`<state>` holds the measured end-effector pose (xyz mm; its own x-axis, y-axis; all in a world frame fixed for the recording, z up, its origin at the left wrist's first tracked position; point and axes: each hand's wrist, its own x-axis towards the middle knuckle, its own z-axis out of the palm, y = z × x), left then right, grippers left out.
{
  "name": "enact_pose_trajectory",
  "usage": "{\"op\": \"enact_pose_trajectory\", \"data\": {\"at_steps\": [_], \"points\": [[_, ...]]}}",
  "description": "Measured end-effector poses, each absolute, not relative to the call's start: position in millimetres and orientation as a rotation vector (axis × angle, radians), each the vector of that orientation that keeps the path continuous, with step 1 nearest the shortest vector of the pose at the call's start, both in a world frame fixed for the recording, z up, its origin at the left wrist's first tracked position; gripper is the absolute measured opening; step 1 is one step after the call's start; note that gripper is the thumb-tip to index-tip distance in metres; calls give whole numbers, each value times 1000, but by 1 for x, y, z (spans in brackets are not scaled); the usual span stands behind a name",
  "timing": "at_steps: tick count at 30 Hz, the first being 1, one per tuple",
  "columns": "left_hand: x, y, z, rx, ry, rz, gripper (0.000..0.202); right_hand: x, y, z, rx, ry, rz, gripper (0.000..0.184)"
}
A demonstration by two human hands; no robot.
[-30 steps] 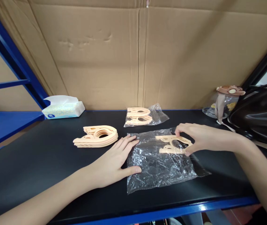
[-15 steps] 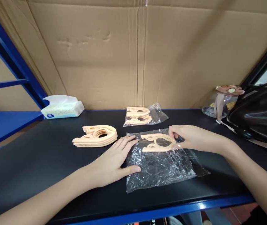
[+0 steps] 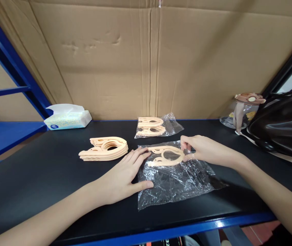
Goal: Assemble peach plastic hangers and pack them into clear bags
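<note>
A clear plastic bag (image 3: 171,188) lies flat on the black table, with a beige folding clothes hanger (image 3: 165,163) at its upper part. My left hand (image 3: 124,174) rests on the bag's left edge, fingers stretched out and thumb apart. My right hand (image 3: 199,148) pinches the rounded right end of the hanger between thumb and fingers. Whether those fingertips are inside the bag or above it I cannot tell. Left of the bag sits a stack of several matching hangers (image 3: 120,153). Behind it lies another clear bag (image 3: 172,124) holding folded hangers (image 3: 151,130).
A tissue pack (image 3: 67,120) stands at the back left by the blue frame (image 3: 12,61). At the back right are a clear bottle (image 3: 247,109) with a strap and a dark leather bag (image 3: 284,126). A cardboard wall (image 3: 105,68) closes off the rear.
My right hand and the hanger have slid left along the bag, bringing the hanger's open ends close to my left fingertips. My left hand stays in place.
</note>
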<state>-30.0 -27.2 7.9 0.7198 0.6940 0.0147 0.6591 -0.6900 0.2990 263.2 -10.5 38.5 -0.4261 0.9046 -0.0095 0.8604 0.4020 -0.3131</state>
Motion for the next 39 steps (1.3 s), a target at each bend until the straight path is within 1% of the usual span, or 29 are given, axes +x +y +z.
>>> {"op": "enact_pose_trajectory", "data": {"at_steps": [7,12,16,21,27,31,35,37,39], "points": [[-30,-26,7,2670,1059,204,72,258,-11,32,-1524,-2445,338,25],[-30,-26,6,2682,1060,210,72,254,-6,22,-1427,-2363,439,32],[-30,-26,6,2677,1059,214,72,251,-3,15,-1374,-2344,427,35],[-30,-25,7,2694,1043,265,71,251,-6,16,-1396,-2380,341,34],[-30,-28,9,2706,1032,254,74,258,-9,30,-1491,-2399,411,25],[-29,-32,12,2767,1029,298,71,267,-9,42,-1642,-2403,239,22],[-33,-33,28,2929,1034,460,67,276,-9,50,-1724,-2358,88,23],[-45,-27,40,2987,1113,560,67,278,-10,52,-1712,-2327,35,23],[-65,-17,53,2974,1260,522,70,278,-11,54,-1690,-2295,13,24]]}}
